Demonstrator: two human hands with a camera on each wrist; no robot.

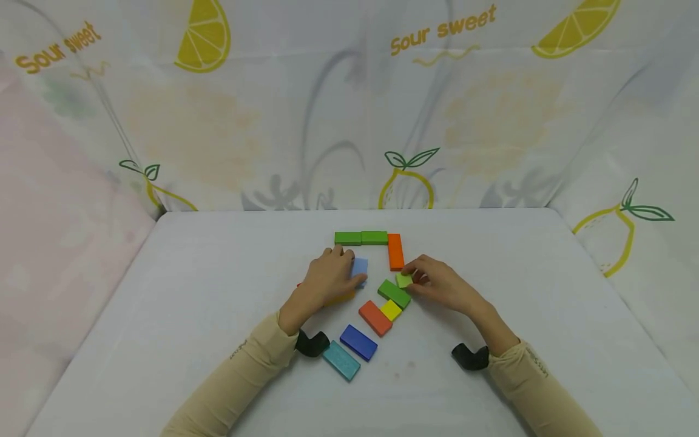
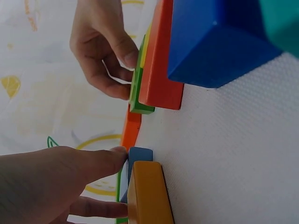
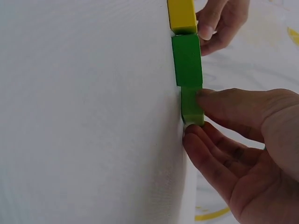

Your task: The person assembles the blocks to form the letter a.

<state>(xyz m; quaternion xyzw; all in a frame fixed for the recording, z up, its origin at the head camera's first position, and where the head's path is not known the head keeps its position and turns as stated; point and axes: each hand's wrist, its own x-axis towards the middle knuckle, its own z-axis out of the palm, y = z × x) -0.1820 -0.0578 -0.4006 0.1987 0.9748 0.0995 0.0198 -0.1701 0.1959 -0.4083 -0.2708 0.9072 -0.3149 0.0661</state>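
Right hand (image 1: pixel 443 285): pinching the lime block (image 1: pixel 403 280) at its fingertips, against the green block (image 1: pixel 393 294) to that hand's left. Left hand (image 1: pixel 329 276): thumb at the pale-blue block (image 1: pixel 359 269); grip cannot be told. Step, apparently: seating the lime block. Next move likely calls for aligning, then release.

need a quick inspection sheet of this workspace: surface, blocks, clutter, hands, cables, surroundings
surface: white table
blocks: light green block against green block; red block touching yellow block; light blue block partly covered; dark blue block and teal block nearer the front; rear pair of green blocks end to end; orange block at their right
clutter: nothing seen
hands: left hand holds the light blue block; right hand pinches the light green block
cables: nothing seen
surroundings: lemon-print cloth behind; black attachments at both cuffs
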